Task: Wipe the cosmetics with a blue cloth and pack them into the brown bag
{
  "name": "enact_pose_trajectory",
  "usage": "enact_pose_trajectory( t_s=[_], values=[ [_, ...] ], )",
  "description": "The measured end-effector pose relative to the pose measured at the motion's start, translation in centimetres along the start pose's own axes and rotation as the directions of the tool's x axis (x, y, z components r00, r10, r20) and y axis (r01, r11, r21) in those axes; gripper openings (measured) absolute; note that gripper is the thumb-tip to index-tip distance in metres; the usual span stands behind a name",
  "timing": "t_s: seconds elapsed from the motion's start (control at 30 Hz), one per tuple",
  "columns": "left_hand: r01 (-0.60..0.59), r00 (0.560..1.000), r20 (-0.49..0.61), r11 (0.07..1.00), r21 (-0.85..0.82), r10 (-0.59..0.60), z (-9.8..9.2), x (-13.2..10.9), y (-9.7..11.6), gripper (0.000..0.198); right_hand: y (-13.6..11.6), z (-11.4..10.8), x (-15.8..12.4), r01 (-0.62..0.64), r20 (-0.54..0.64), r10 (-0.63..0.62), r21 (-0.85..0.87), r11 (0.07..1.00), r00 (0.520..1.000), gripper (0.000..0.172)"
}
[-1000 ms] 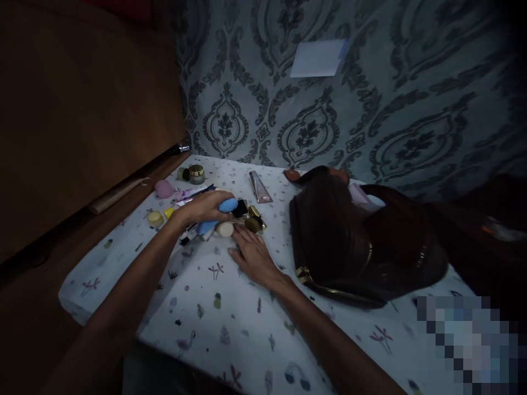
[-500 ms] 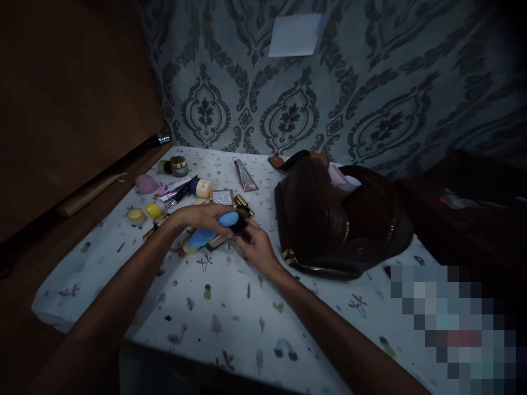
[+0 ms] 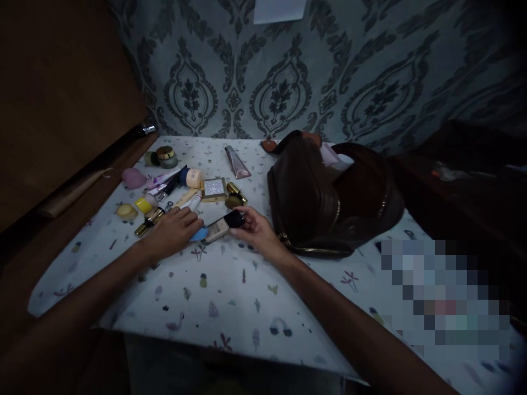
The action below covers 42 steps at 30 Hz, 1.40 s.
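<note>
My right hand [image 3: 258, 235] is closed on the black cap of a foundation bottle [image 3: 217, 230]. The bottle holds a beige liquid and points toward my left. Just left of it, my left hand [image 3: 175, 230] rests low over the table with fingers curled on a soft-looking blue item [image 3: 200, 234]; most of that item is hidden beneath the fingers. Behind the bottle lie a glittery square compact [image 3: 214, 188], a round gold-toned piece [image 3: 234, 200] and a gold tube [image 3: 236, 190]. Gold-and-black tubes [image 3: 149, 220] lie beside my left hand.
A dark brown leather bag [image 3: 304, 203] stands open at right. A pink sponge [image 3: 134, 178], a gold-lidded jar [image 3: 167, 156], a yellow-banded jar [image 3: 144, 205] and a cream-topped container [image 3: 192, 178] are at left. A metallic squeeze tube [image 3: 237, 162] lies near the wall.
My left hand has moved left and down with the blue item, away from my right hand. The foundation bottle now shows more fully. The view has tipped downward.
</note>
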<state>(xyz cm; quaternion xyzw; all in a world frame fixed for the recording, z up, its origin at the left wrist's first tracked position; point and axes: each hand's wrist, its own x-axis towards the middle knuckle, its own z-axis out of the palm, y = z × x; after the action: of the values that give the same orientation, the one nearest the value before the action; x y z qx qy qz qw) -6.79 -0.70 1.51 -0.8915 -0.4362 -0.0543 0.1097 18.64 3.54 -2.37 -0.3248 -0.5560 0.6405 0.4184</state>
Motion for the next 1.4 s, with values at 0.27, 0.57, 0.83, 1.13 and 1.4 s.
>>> enact_pose_trajectory(
  t_s=[0.27,0.57,0.83,1.13,1.4],
  values=[
    [0.355,0.927,-0.063,0.918,-0.176,-0.371,-1.7,5.1,1.2,0.03,-0.3,-0.4,-2.2,-0.029,0.042,0.028,0.022,0.999,0.999,0.046],
    [0.126,0.976,-0.166,0.988,-0.089,-0.139,0.9,5.2,8.3,0.043,-0.2,-0.7,-2.6,-0.006,-0.017,0.007,0.033,0.999,1.0,0.043],
    [0.06,0.983,-0.149,0.955,-0.292,-0.107,1.5,4.0,4.4,0.046,-0.5,-1.0,-2.5,0.016,-0.092,-0.01,0.064,0.998,0.996,0.039],
    [0.111,0.975,-0.142,0.93,-0.352,-0.17,2.2,3.9,4.5,0.047,-1.1,-0.9,-2.5,0.166,-0.23,-0.166,-0.02,0.986,0.959,0.047],
    [0.021,0.972,-0.211,0.934,-0.356,-0.102,2.1,3.9,4.5,0.05,-0.2,-1.2,-2.4,0.153,-0.22,-0.161,-0.05,0.987,0.962,0.039]
  ],
)
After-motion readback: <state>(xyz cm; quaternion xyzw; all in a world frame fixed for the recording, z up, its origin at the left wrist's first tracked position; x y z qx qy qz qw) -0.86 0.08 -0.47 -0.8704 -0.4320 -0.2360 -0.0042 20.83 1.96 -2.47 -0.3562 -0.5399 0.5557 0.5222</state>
